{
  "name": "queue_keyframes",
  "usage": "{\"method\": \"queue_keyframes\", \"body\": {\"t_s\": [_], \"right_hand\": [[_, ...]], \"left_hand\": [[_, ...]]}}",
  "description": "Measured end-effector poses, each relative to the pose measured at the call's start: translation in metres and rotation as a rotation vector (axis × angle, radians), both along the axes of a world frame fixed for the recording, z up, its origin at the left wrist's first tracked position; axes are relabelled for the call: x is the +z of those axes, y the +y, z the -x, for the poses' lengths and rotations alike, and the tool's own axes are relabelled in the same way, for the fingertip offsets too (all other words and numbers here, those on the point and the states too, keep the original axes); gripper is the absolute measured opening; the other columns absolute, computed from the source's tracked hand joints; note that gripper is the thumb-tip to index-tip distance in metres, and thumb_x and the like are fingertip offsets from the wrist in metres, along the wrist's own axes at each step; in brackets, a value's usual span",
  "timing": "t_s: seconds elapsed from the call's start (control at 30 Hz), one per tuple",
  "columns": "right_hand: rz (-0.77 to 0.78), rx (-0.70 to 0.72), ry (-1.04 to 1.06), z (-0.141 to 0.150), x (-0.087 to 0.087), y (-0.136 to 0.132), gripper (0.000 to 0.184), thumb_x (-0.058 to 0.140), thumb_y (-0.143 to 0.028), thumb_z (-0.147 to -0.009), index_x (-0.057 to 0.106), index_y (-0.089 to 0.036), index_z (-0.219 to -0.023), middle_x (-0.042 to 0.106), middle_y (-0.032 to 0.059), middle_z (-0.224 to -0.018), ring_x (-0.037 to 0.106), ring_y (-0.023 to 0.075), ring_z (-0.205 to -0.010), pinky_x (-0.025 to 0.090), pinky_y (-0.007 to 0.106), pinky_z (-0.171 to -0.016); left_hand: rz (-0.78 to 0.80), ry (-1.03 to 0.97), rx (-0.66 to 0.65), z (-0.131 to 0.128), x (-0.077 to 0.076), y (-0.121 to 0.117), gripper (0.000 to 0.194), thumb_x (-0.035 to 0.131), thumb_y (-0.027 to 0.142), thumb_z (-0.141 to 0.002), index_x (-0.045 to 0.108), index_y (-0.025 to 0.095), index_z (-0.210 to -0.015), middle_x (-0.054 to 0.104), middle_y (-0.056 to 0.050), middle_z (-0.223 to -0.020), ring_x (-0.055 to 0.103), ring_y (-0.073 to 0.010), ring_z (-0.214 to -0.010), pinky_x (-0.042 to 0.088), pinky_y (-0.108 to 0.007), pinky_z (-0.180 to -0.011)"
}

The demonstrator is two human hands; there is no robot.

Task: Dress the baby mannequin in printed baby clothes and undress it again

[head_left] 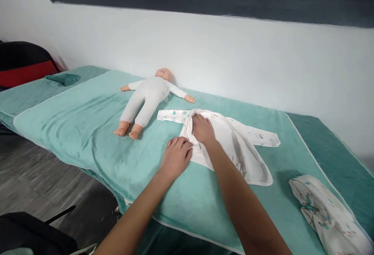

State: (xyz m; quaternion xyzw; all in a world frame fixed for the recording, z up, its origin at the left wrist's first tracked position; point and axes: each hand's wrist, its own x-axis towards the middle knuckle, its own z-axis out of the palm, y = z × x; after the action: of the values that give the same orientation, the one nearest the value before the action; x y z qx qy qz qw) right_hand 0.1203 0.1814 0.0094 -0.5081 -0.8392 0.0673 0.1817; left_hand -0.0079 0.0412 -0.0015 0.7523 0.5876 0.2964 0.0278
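A white baby shirt [223, 140] with small printed figures on its sleeves lies spread on the green cover, its front fallen open. At its left edge my left hand [177, 155] is closed on the hem, fingers bent and thumb against the cloth. Inside the shirt, just below the collar, my right hand [203, 129] rests with its fingers stretched out along the folded left front. Left of the shirt a baby doll [150, 91] in a white body suit lies on its back, arms spread, head by the wall.
The green cover [87, 130] drapes over a bed along the white wall [233, 60]. A bundled printed cloth [327, 212] lies at the near right. At the far left are a red and black chair [27, 66] and a dark green cloth [62, 78]. A black object [32, 233] stands at lower left.
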Motion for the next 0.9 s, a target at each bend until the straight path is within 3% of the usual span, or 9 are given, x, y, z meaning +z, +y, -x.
{"method": "queue_keyframes", "body": {"t_s": [0.07, 0.23, 0.3, 0.43, 0.6, 0.77, 0.9], "right_hand": [[0.007, -0.026, -0.027, -0.001, 0.000, -0.001, 0.047, 0.026, -0.026, -0.105, 0.052, -0.018, -0.143, 0.047, 0.0103, -0.159, 0.040, 0.0250, -0.148, 0.027, 0.048, -0.122], [0.019, -0.048, -0.042, -0.003, 0.000, -0.001, 0.046, 0.026, -0.031, -0.107, 0.056, -0.017, -0.139, 0.051, 0.0129, -0.155, 0.037, 0.0254, -0.150, 0.028, 0.049, -0.122], [0.022, -0.032, -0.075, -0.003, 0.000, -0.002, 0.048, 0.027, -0.035, -0.107, 0.055, -0.015, -0.140, 0.050, 0.0144, -0.156, 0.035, 0.0264, -0.151, 0.027, 0.049, -0.122], [0.024, 0.010, -0.143, -0.002, -0.001, -0.006, 0.056, 0.031, -0.043, -0.106, 0.047, -0.010, -0.148, 0.044, 0.0168, -0.160, 0.030, 0.0288, -0.153, 0.023, 0.049, -0.124], [0.056, 0.082, -0.172, -0.002, -0.001, -0.016, 0.062, 0.030, -0.048, -0.106, 0.045, -0.006, -0.150, 0.039, 0.0184, -0.162, 0.030, 0.0301, -0.153, 0.020, 0.048, -0.125], [0.086, 0.131, -0.096, -0.003, 0.004, -0.028, 0.053, 0.037, -0.043, -0.106, 0.051, -0.010, -0.145, 0.042, 0.0171, -0.161, 0.033, 0.0289, -0.152, 0.021, 0.050, -0.124], [0.145, 0.224, 0.059, -0.009, 0.011, -0.038, 0.036, 0.040, -0.032, -0.104, 0.064, -0.024, -0.130, 0.061, 0.0071, -0.146, 0.050, 0.0234, -0.139, 0.033, 0.045, -0.118]], "left_hand": [[-0.018, -0.126, 0.077, 0.004, -0.005, -0.001, 0.019, 0.045, 0.024, -0.099, 0.064, 0.025, -0.103, 0.070, -0.008, -0.104, 0.064, -0.0267, -0.098, 0.049, -0.045, -0.088], [-0.155, -0.732, 0.497, 0.016, -0.014, -0.003, 0.017, 0.043, 0.039, -0.102, 0.052, 0.025, -0.107, 0.065, -0.005, -0.097, 0.063, -0.0215, -0.086, 0.051, -0.036, -0.075], [-0.180, -0.799, 0.540, 0.018, -0.014, -0.004, 0.017, 0.045, 0.041, -0.102, 0.050, 0.025, -0.103, 0.061, -0.003, -0.091, 0.059, -0.0197, -0.082, 0.050, -0.034, -0.073], [-0.132, -0.799, 0.513, 0.016, -0.009, -0.003, 0.014, 0.051, 0.038, -0.099, 0.047, 0.025, -0.094, 0.050, 0.002, -0.076, 0.051, -0.0168, -0.071, 0.044, -0.031, -0.065], [-0.119, -0.872, 0.487, 0.016, -0.010, -0.003, 0.012, 0.057, 0.030, -0.091, 0.052, 0.023, -0.099, 0.059, 0.001, -0.084, 0.057, -0.0168, -0.076, 0.046, -0.031, -0.070], [-0.178, -0.896, 0.265, 0.018, -0.013, -0.005, 0.011, 0.051, 0.016, -0.083, 0.054, 0.022, -0.092, 0.071, -0.006, -0.112, 0.066, -0.0214, -0.103, 0.051, -0.034, -0.088], [-0.140, -0.879, 0.099, 0.018, -0.010, -0.007, 0.015, 0.045, 0.009, -0.080, 0.047, 0.023, -0.083, 0.074, -0.007, -0.120, 0.066, -0.0233, -0.116, 0.050, -0.038, -0.094]]}}
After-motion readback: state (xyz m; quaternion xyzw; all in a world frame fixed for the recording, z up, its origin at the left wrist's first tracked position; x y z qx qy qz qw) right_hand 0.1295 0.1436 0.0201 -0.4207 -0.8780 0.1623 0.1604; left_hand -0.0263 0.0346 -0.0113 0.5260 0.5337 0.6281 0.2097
